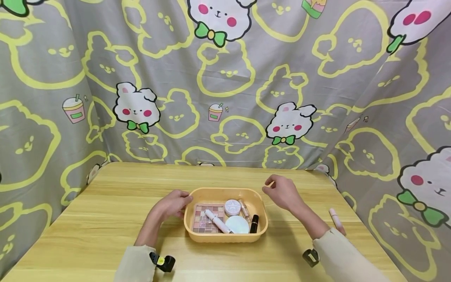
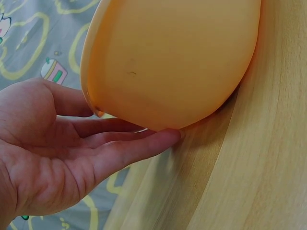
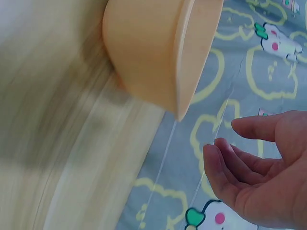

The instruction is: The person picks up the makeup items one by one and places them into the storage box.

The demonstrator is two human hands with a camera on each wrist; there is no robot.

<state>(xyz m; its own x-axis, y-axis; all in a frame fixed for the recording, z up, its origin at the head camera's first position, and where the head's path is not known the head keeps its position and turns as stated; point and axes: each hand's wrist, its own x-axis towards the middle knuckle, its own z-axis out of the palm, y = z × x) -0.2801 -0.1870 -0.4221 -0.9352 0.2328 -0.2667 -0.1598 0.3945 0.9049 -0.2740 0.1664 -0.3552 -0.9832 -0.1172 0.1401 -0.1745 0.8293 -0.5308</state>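
Note:
A yellow plastic basket point(image 1: 225, 237) sits on the wooden table in front of me. Inside lie an eyeshadow palette point(image 1: 199, 222), a white tube point(image 1: 216, 221) across it, a round white case point(image 1: 232, 207), a pale round disc point(image 1: 237, 225), a clear slim tube point(image 1: 244, 209) and a black tube point(image 1: 254, 224). My left hand point(image 1: 173, 203) holds the basket's left end, thumb at the rim and fingers against the outer wall point(image 2: 172, 62). Beyond the right end, my right hand point(image 1: 283, 192) hovers apart from the basket, its fingers point(image 3: 218, 167) loosely bent and holding nothing.
A pink and white lipstick-like tube point(image 1: 336, 220) lies on the table point(image 1: 116, 203) at the right, beside my right forearm. Grey curtains point(image 1: 229, 129) with cartoon bunnies hang behind the table and along both sides.

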